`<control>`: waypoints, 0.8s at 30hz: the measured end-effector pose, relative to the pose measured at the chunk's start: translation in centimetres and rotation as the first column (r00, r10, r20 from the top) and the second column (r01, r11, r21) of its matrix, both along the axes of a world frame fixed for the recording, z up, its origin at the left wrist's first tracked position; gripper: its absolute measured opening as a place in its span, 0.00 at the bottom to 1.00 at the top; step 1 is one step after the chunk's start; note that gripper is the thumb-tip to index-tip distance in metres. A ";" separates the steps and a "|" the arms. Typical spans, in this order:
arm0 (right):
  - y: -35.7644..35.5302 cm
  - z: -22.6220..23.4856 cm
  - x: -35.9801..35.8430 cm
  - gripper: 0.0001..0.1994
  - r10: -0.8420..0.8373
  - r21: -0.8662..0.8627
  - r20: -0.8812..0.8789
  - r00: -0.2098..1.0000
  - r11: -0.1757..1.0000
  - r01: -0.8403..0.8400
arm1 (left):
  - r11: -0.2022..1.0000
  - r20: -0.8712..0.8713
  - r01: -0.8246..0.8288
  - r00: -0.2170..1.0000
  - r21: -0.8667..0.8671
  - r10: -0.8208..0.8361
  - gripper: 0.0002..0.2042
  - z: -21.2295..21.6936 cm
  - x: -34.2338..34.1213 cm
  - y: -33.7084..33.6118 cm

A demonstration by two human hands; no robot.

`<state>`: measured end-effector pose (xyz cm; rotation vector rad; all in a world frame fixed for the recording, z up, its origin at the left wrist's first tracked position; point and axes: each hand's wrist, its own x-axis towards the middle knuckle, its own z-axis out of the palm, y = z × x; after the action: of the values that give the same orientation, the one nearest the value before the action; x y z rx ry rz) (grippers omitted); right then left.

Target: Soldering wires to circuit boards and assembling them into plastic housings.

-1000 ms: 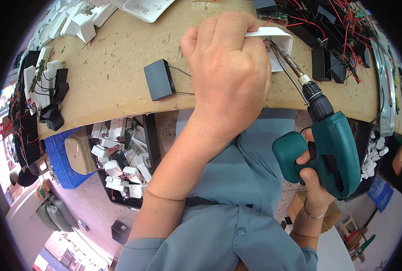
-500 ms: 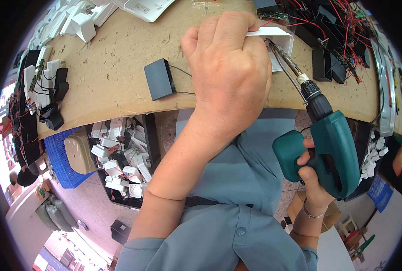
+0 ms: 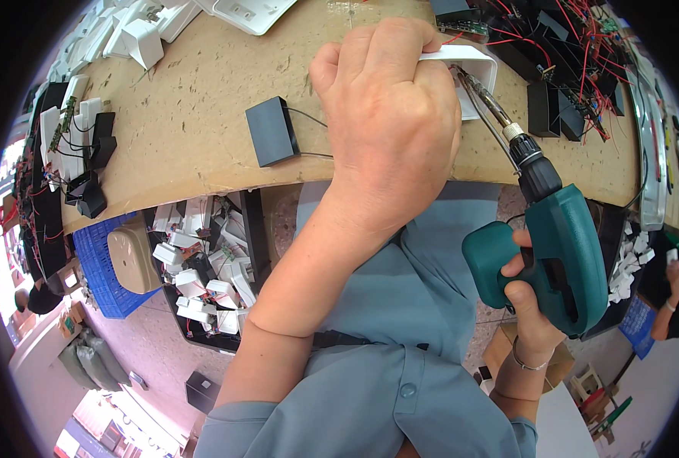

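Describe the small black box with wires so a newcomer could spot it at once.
On the tan workbench, look just left of the left hand. The small black box lies alone there, two thin wires trailing toward the hand, unlike the black boxes clustered at the edges.

Teal drill (image 3: 557,252), white casing (image 3: 473,65), black box (image 3: 272,131), tan worktop (image 3: 194,114)

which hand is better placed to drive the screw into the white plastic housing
Right. The right hand grips the teal cordless drill, whose bit already points into the white plastic housing. The left hand lies over that housing, pinning it to the particle-board bench.
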<state>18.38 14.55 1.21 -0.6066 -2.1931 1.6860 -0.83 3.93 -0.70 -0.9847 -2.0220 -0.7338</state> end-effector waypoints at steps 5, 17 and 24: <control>0.0 0.0 0.3 0.28 0.005 0.000 0.051 0.999 1.000 -0.005 | 1.000 0.009 0.008 1.000 0.002 -0.008 0.03 -0.1 0.0 0.0; -0.2 -0.3 0.5 0.31 -0.024 -0.033 0.037 0.999 0.999 0.026 | 1.000 -0.008 0.000 1.000 0.031 0.001 0.02 -0.2 -0.1 0.1; -0.1 -0.6 0.3 0.31 -0.020 -0.017 0.033 0.999 1.000 0.020 | 1.000 0.030 -0.007 1.000 0.001 0.007 0.02 -0.1 0.2 0.2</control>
<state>18.69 14.46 0.61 -0.6626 -2.1897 1.6979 -0.67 4.16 -0.81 -0.9709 -2.0501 -0.7500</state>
